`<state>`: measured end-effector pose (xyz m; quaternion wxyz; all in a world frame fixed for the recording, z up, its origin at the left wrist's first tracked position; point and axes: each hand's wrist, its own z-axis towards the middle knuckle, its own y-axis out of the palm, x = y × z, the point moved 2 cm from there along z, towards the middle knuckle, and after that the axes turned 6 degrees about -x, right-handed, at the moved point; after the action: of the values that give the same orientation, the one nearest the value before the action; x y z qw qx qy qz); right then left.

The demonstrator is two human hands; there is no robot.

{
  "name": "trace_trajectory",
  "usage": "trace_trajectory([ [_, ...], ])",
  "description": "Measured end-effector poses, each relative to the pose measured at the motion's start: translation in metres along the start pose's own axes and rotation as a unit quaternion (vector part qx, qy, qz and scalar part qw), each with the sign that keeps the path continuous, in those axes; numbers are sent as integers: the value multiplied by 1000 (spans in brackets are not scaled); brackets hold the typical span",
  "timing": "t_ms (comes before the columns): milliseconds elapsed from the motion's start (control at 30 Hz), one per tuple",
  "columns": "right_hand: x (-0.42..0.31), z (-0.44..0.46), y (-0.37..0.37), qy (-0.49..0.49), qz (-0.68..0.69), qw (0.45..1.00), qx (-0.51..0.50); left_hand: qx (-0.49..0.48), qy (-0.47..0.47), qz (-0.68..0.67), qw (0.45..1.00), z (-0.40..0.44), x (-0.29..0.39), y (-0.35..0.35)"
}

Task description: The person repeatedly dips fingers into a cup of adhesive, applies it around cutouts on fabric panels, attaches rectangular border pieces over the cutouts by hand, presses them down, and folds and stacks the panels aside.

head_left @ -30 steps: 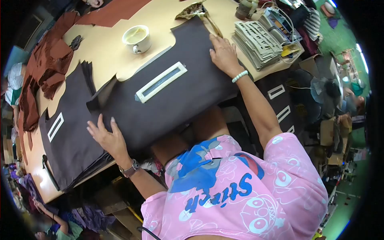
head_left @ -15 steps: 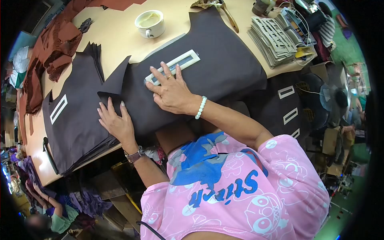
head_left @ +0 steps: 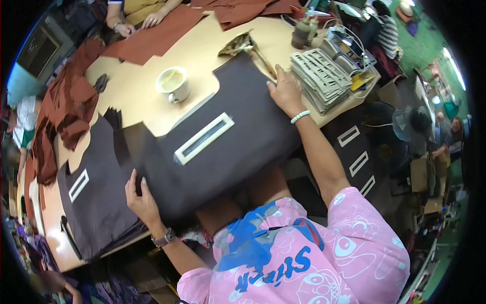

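As white frame (head_left: 207,143) slants up-right btwn L hand (head_left: 144,203) & R hand (head_left: 287,93), L's nearer; both hands' fingers part-open at dark cloth (head_left: 253,134), grip unclear (blur).

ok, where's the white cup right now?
Head view, left of centre: the white cup stands on the table just past the far edge of the dark panel, with flat red-brown cloth beyond.

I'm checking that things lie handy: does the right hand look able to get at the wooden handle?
Probably yes: the wooden handle lies close by the fingers of the right hand, with nothing seen between, though that hand is at the dark panel's edge.
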<state>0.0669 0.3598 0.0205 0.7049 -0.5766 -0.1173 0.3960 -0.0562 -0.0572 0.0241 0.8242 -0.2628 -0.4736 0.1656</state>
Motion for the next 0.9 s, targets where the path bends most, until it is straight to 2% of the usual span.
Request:
trace_trajectory([
  [67, 0, -1, 3, -6, -30, 999, 12, -33, -5, -39, 999, 5, -9, 2],
  [133, -6, -4, 8, -15, -42, 999, 6, -114, -49, -39, 992, 11, -7, 1],
  [167, -11, -5, 7, -26, -21, 999, 39, -151, -71, -37, 985, 14, -7, 0],
  [267, -14, 2, 9, -10, 3, 1000, 10, -196, -96, -36, 975, 21, -12, 1],
  [433, -5, 10, -2, 32, 227, 973, -20, -111, -57, -37, 992, 24, -6, 0],
  [533, -16, 10, -16, 58, 181, 976, -108, -73, -29, -31, 996, 24, -2, -4],
  [633, -20, 18, -9, -5, 194, 975, -108, -52, 20, -23, 998, 26, 9, -10],
  [667, -21, 15, -15, -32, 206, 975, -79, -49, 29, -40, 998, 26, 10, -11],
  [700, -14, 16, -9, -58, 224, 973, -19, -49, 48, 0, 998, 26, 20, -16],
  [733, -16, 9, -25, -29, 208, 978, -12, -45, 49, -25, 997, 22, 35, -20],
  [800, -3, -5, -52, 4, 256, 967, -1, -48, 24, -109, 993, 15, 54, -26],
  [867, 29, -22, -60, -37, 290, 949, 116, -92, -16, -234, 968, 8, 64, -33],
  [900, 46, -37, -72, -17, 306, 945, 111, -103, -24, -255, 961, 5, 73, -32],
])
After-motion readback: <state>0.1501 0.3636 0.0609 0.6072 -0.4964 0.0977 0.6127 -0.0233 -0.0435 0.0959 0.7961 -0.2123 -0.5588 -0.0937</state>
